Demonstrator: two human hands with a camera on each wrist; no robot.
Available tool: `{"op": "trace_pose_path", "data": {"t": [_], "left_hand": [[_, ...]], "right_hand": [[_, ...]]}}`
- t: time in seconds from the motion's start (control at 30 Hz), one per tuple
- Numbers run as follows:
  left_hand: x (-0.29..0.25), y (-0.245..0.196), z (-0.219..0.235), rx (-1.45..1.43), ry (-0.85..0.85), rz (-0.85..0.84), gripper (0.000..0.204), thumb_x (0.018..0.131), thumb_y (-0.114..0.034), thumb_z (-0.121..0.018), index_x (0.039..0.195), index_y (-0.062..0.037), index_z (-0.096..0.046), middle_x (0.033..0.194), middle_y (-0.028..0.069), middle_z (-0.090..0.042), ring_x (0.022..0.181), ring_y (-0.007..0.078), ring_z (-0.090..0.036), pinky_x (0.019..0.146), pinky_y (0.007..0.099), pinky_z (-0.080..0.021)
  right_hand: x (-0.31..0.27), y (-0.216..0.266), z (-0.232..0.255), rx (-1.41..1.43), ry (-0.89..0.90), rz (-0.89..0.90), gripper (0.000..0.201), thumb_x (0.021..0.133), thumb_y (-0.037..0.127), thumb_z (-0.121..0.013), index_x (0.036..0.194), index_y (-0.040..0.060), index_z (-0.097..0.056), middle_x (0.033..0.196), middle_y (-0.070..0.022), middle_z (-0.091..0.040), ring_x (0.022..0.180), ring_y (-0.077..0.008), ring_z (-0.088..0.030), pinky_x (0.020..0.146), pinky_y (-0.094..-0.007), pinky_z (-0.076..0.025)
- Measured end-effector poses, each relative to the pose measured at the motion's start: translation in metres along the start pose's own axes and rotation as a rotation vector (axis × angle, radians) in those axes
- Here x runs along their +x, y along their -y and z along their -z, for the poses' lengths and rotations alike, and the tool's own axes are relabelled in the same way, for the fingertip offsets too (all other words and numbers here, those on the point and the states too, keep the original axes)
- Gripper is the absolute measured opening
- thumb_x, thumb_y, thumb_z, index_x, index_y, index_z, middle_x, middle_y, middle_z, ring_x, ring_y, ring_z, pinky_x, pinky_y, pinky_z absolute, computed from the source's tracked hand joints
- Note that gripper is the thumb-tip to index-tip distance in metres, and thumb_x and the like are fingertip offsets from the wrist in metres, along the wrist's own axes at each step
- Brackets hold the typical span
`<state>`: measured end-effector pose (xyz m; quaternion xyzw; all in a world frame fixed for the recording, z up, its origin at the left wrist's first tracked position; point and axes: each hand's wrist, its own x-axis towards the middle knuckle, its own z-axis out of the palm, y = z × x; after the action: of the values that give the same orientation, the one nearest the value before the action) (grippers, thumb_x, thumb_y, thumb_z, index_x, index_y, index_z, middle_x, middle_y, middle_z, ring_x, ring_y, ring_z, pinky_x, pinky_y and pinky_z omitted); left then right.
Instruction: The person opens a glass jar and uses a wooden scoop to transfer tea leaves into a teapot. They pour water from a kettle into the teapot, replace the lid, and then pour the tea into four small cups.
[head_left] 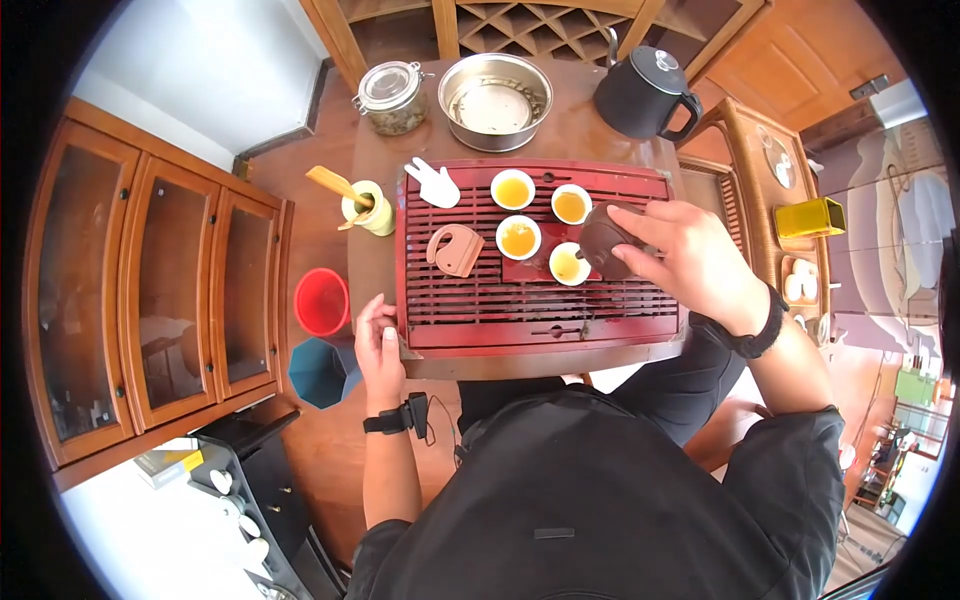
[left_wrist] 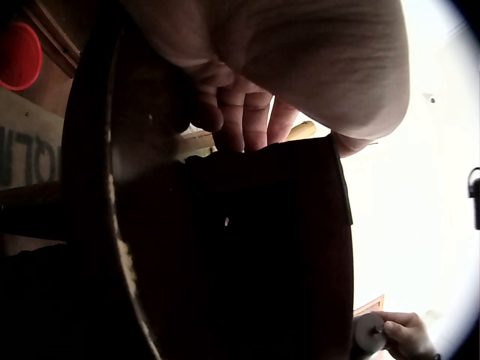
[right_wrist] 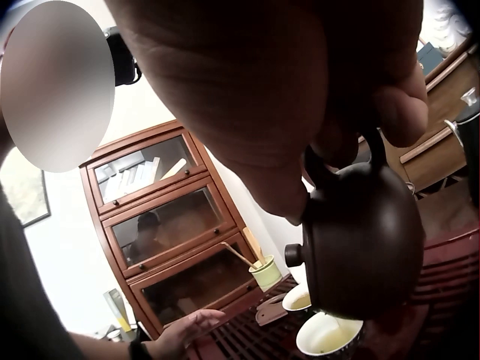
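Observation:
My right hand [head_left: 695, 255] grips a dark brown clay teapot [head_left: 605, 238] over the tray's right part. In the right wrist view the teapot [right_wrist: 367, 244] is tipped well over, its knobbed lid sideways, and a thin stream runs into a white cup [right_wrist: 315, 330]. More white cups [head_left: 518, 255] of yellow tea stand close by on the red slatted tea tray [head_left: 450, 337]. At the tray's near left corner is my left hand [head_left: 380, 355], fingers extended and relaxed along the edge. A pink clay piece [head_left: 458, 252] and a white hand-shaped figure [head_left: 433, 185] lie on the tray's left part.
Behind the tray stand a lidded glass jar [head_left: 390, 98], a steel bowl [head_left: 497, 140] and a black kettle [head_left: 645, 95]. A light-green holder with wooden tools [head_left: 375, 212] is at the left. Red [head_left: 321, 302] and blue [head_left: 322, 372] bins are on the floor.

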<state>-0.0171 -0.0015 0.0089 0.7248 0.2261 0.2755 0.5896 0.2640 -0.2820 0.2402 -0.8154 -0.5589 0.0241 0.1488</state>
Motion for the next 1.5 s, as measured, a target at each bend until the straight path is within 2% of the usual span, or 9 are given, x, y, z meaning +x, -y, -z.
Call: {"op": "trace_pose_path", "data": {"t": [0.23, 0.5, 0.6, 0.8, 0.9, 1.2, 1.5], "left_hand": [[0.000, 0.000, -0.001, -0.011, -0.004, -0.001, 0.045, 0.101, -0.015, -0.054, 0.142, 0.0023, -0.050, 0.114, 0.0072, -0.059, 0.087, 0.0112, -0.050, 0.085, 0.0283, -0.046], [0.000, 0.002, 0.000, 0.012, -0.004, -0.020, 0.044, 0.102, -0.015, -0.053, 0.142, 0.0024, -0.050, 0.114, 0.0071, -0.059, 0.087, 0.0112, -0.051, 0.086, 0.0278, -0.046], [0.000, 0.006, -0.001, 0.039, -0.011, -0.046, 0.048, 0.106, -0.028, -0.052, 0.143, 0.0019, -0.049, 0.114, 0.0059, -0.059, 0.086, 0.0102, -0.050, 0.081, 0.0259, -0.044], [0.000, 0.001, -0.002, 0.022, -0.009, -0.043, 0.047, 0.105, -0.027, -0.052, 0.143, 0.0020, -0.049, 0.114, 0.0060, -0.059, 0.087, 0.0103, -0.050, 0.083, 0.0263, -0.044], [-0.001, -0.002, -0.001, -0.015, -0.010, -0.012, 0.043, 0.101, -0.011, -0.052, 0.142, 0.0019, -0.050, 0.116, 0.0071, -0.058, 0.088, 0.0110, -0.050, 0.086, 0.0276, -0.046], [-0.001, 0.001, 0.001, -0.054, 0.000, -0.015, 0.045, 0.103, -0.019, -0.053, 0.142, 0.0024, -0.050, 0.115, 0.0083, -0.060, 0.090, 0.0119, -0.052, 0.086, 0.0287, -0.046], [0.000, 0.001, 0.001, -0.028, 0.003, -0.039, 0.045, 0.102, -0.018, -0.052, 0.142, 0.0028, -0.050, 0.115, 0.0087, -0.060, 0.088, 0.0124, -0.052, 0.085, 0.0286, -0.046]], "right_hand": [[0.001, 0.004, 0.001, -0.036, 0.020, 0.031, 0.040, 0.085, 0.018, -0.074, 0.121, 0.0009, -0.068, 0.079, -0.0124, -0.059, 0.073, -0.0330, -0.062, 0.069, -0.0427, -0.053], [0.004, 0.010, 0.005, -0.111, 0.033, 0.092, 0.041, 0.084, 0.018, -0.074, 0.121, 0.0023, -0.069, 0.081, -0.0097, -0.061, 0.077, -0.0300, -0.062, 0.073, -0.0403, -0.053], [0.004, 0.012, 0.005, -0.132, 0.043, 0.107, 0.042, 0.083, 0.018, -0.075, 0.122, 0.0027, -0.068, 0.082, -0.0089, -0.061, 0.078, -0.0288, -0.061, 0.074, -0.0397, -0.052], [0.004, 0.016, 0.008, -0.190, 0.064, 0.137, 0.044, 0.081, 0.018, -0.075, 0.122, 0.0040, -0.067, 0.084, -0.0067, -0.061, 0.079, -0.0261, -0.061, 0.074, -0.0374, -0.053], [0.005, 0.019, 0.008, -0.210, 0.056, 0.157, 0.044, 0.081, 0.019, -0.076, 0.121, 0.0045, -0.067, 0.084, -0.0057, -0.061, 0.079, -0.0251, -0.061, 0.073, -0.0363, -0.053], [0.005, 0.026, 0.004, -0.293, 0.047, 0.183, 0.043, 0.079, 0.018, -0.075, 0.120, 0.0059, -0.068, 0.084, -0.0037, -0.060, 0.078, -0.0224, -0.061, 0.071, -0.0340, -0.054], [0.004, 0.031, 0.002, -0.306, 0.048, 0.176, 0.044, 0.079, 0.019, -0.074, 0.120, 0.0060, -0.068, 0.085, -0.0034, -0.059, 0.079, -0.0218, -0.060, 0.071, -0.0333, -0.054]]}}
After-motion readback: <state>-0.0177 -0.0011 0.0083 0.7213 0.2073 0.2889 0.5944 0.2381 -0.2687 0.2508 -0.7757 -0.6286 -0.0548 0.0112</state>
